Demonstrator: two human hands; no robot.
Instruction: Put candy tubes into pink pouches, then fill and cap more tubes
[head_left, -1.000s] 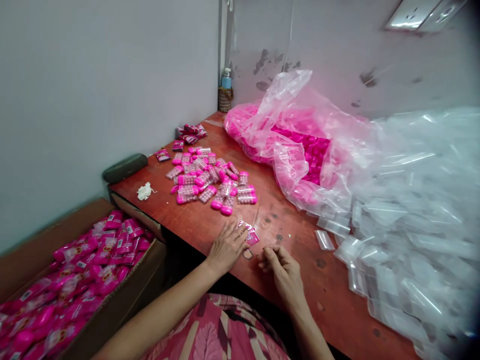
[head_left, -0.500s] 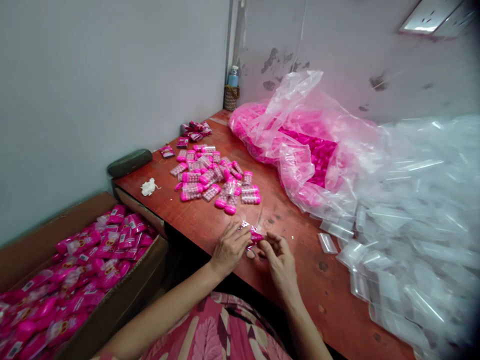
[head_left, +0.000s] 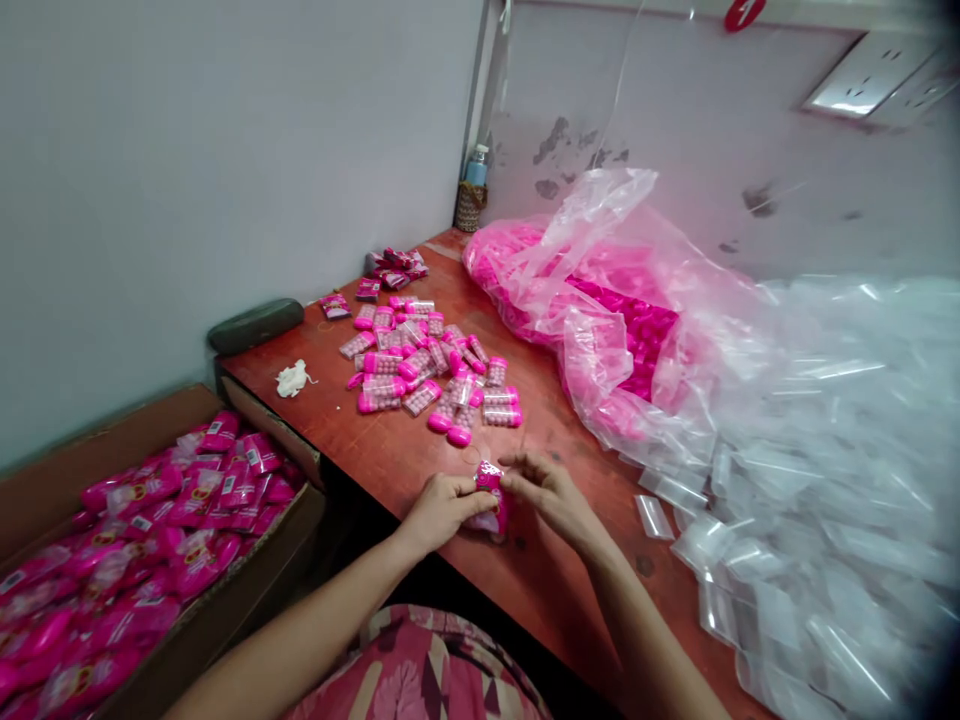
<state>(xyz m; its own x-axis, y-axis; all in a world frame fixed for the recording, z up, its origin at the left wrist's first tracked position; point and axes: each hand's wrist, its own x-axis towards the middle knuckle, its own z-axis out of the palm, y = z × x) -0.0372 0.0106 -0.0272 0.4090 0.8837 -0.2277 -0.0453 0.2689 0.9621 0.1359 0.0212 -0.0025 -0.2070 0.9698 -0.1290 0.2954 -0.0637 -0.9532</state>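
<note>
Two hands (head_left: 439,515) (head_left: 553,495) — both pinched nearly closed — hold one pink packet (head_left: 491,483) between them.

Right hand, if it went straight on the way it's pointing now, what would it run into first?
Probably the pink packet, right at the fingertips of the right hand; whether the fingers already touch it is hard to tell.

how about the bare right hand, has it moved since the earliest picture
Yes: the bare right hand has moved forward, closer to the heap of pink-capped clear plastic tubes.
</note>
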